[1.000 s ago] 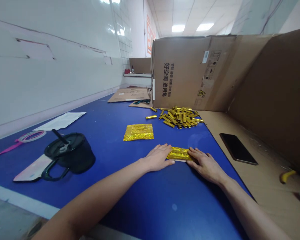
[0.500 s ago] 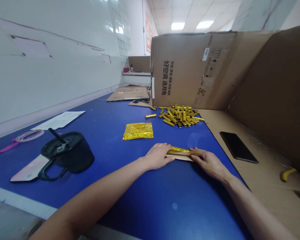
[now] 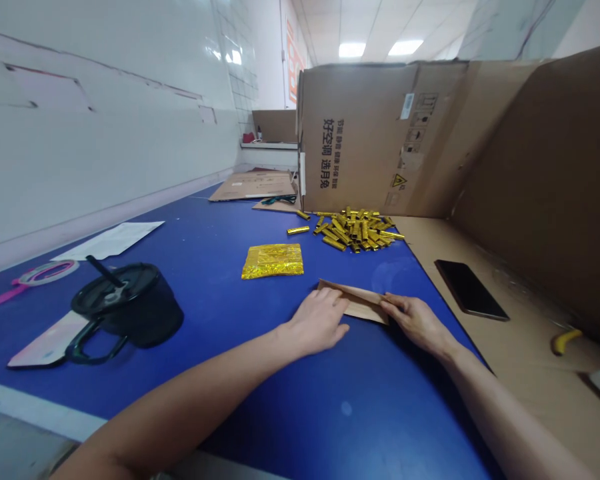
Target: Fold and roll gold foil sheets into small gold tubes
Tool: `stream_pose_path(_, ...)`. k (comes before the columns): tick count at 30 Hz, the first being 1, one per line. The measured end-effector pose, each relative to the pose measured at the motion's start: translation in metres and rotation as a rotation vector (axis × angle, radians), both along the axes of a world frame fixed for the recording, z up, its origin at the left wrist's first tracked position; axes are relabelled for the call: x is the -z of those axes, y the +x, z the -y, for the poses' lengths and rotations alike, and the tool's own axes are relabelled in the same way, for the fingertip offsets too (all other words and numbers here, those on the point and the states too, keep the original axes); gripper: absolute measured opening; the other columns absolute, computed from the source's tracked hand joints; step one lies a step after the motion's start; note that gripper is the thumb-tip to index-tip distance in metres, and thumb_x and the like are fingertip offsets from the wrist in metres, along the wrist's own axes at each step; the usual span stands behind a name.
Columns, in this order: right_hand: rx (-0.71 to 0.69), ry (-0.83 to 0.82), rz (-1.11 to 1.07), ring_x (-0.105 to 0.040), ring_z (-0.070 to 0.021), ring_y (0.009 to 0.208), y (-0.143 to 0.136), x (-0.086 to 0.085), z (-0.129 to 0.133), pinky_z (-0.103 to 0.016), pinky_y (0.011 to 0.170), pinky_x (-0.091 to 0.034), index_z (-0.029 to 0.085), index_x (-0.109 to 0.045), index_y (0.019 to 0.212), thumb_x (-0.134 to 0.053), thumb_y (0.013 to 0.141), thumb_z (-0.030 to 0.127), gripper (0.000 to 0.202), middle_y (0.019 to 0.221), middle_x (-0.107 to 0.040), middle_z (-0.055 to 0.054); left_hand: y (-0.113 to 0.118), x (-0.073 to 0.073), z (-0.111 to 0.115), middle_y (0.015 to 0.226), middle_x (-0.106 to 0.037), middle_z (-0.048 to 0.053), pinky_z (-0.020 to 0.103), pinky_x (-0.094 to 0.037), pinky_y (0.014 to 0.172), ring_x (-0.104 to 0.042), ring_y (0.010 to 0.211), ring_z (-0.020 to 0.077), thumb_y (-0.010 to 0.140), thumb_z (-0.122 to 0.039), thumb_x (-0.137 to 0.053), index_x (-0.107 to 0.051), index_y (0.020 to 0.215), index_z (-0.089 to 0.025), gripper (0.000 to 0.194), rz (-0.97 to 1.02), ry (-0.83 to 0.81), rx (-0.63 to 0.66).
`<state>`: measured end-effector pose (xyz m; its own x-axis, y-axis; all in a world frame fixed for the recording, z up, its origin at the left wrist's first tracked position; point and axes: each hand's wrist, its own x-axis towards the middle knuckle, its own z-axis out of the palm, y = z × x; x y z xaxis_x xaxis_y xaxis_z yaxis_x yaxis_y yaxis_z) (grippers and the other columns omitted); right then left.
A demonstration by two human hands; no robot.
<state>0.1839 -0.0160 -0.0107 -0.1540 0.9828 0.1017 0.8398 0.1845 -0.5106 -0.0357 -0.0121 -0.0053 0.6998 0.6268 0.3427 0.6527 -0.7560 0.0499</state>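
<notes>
A folded strip of brown paper (image 3: 364,309) lies on the blue table between my two hands, its plain brown side showing. My left hand (image 3: 319,321) rests over its left part, fingers laid across the paper and thumb stretched out apart on the table. My right hand (image 3: 419,323) pinches the right end between thumb and fingers. Beyond the strip lies a flat shiny gold foil packet or sheet (image 3: 273,261). A heap of small gold foil tubes (image 3: 357,231) sits farther back, with a single gold tube (image 3: 298,231) to its left.
A dark lidded mug with a straw (image 3: 140,303) stands at the left, near a roll of tape (image 3: 49,272) and a paper sheet (image 3: 113,241). Large cardboard boxes (image 3: 360,147) wall off the back and right. A phone (image 3: 471,289) and a banana (image 3: 565,341) lie on cardboard at the right.
The gold foil seen between my hands is out of sight, and the brown paper now stands opened up there. My left hand has shifted slightly down, its thumb off the paper.
</notes>
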Motion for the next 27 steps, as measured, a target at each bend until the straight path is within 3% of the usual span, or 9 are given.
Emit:
stream_pose_path(5, 0.007, 0.022, -0.119, -0.058, -0.0209, 0.079, 0.001, -0.002, 0.001, -0.026, 0.07, -0.041, 0.017, -0.065, 0.08, -0.037, 0.08, 0.042, 0.037, 0.076, -0.066, -0.001, -0.005, 0.008, -0.016, 0.096, -0.055, 0.007, 0.034, -0.038, 0.08, -0.047, 0.095, 0.0217, 0.079, -0.023, -0.043, -0.051, 0.099, -0.016, 0.023, -0.074, -0.07, -0.074)
stream_pose_path(9, 0.076, 0.068, -0.195, -0.048, -0.014, 0.056, 0.003, 0.0, 0.0, -0.023, 0.052, -0.035, 0.017, -0.057, 0.06, -0.04, 0.077, 0.044, 0.037, 0.054, -0.053, 0.003, -0.008, 0.006, -0.02, 0.093, -0.057, 0.006, 0.032, -0.037, 0.079, -0.047, 0.092, 0.0201, 0.08, -0.022, -0.042, -0.053, 0.097, -0.017, 0.021, -0.079, -0.085, -0.043)
stream_pose_path(15, 0.116, 0.082, -0.261, -0.042, -0.0118, 0.053, 0.006, 0.004, -0.002, -0.022, 0.052, -0.033, 0.016, -0.053, 0.059, -0.04, 0.076, 0.046, 0.037, 0.053, -0.047, 0.003, -0.013, -0.003, -0.02, 0.098, -0.054, 0.005, 0.034, -0.037, 0.079, -0.045, 0.093, 0.022, 0.071, -0.049, -0.052, -0.051, 0.106, -0.018, 0.046, -0.064, -0.147, 0.05)
stream_pose_path(22, 0.131, 0.079, -0.292, -0.043, -0.0123, 0.055, 0.003, 0.002, 0.0, -0.023, 0.053, -0.034, 0.015, -0.053, 0.061, -0.039, 0.077, 0.045, 0.037, 0.056, -0.048, 0.002, -0.012, 0.002, -0.023, 0.089, -0.055, 0.005, 0.028, -0.038, 0.075, -0.047, 0.085, 0.0174, 0.073, -0.015, -0.045, -0.055, 0.092, -0.017, 0.022, -0.014, -0.11, 0.068)
stream_pose_path(27, 0.126, 0.079, -0.282, -0.047, -0.0139, 0.058, 0.003, 0.002, 0.0, -0.024, 0.055, -0.036, 0.016, -0.054, 0.061, -0.039, 0.078, 0.045, 0.037, 0.058, -0.051, 0.001, -0.016, 0.002, -0.029, 0.082, -0.058, 0.003, 0.026, -0.039, 0.072, -0.049, 0.084, 0.0164, 0.075, -0.015, -0.046, -0.056, 0.086, -0.016, 0.015, 0.041, -0.189, 0.105)
